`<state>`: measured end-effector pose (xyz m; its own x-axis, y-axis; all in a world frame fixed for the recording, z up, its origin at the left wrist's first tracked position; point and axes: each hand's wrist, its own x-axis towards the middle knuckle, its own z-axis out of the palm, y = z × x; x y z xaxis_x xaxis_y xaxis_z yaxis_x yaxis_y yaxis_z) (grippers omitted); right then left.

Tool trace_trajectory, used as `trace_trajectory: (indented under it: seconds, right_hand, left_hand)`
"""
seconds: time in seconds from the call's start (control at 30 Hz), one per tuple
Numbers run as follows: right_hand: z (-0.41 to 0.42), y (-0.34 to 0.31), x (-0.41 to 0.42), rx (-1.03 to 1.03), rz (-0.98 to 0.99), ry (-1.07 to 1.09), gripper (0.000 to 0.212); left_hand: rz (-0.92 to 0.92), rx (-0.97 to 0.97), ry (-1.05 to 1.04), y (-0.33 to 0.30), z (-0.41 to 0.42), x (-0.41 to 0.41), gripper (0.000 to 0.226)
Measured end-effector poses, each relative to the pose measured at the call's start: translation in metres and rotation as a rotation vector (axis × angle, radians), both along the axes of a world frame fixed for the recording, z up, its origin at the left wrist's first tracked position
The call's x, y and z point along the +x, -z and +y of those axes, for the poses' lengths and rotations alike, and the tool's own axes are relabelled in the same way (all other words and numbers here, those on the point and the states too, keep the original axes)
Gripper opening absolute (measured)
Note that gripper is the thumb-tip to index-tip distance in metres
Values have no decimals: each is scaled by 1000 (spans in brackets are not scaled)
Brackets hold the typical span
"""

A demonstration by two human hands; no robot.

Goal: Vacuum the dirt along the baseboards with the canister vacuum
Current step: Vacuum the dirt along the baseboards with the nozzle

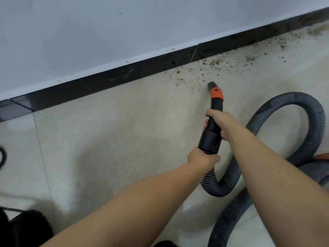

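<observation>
Both hands hold the smooth black plastic nozzle tube (214,111); the right hand (219,124) wraps its middle, the left hand (202,157) grips the ribbed hose (284,125) just behind the tube's wide collar; the tube's orange band sits near its round mouth, which hovers beside gritty brown dirt (213,65) strewn along the glossy dark baseboard (124,75); left of the tube, pale stone tile floor (106,131) lies open; the grey canister (318,168) sits right of the tube.
</observation>
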<state>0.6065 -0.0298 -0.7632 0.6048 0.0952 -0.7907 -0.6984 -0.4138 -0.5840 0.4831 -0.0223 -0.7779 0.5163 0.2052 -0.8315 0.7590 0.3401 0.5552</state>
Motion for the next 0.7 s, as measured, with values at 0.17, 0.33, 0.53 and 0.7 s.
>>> trace_trajectory:
  seconds: [0.17,0.33,0.53,0.7]
  right_hand:
    - [16,-1,-36,8,1,-73,8]
    - [30,-7,-56,33,21,-123,9]
    - [28,-12,-57,37,29,-113,8]
    - [26,-10,-49,45,20,-62,10]
  left_hand:
    - [32,6,-58,-2,5,-35,40]
    - [24,6,-113,-12,13,-57,32]
    - [4,23,-95,-18,15,-58,38]
    - [5,30,-85,-14,15,-49,30]
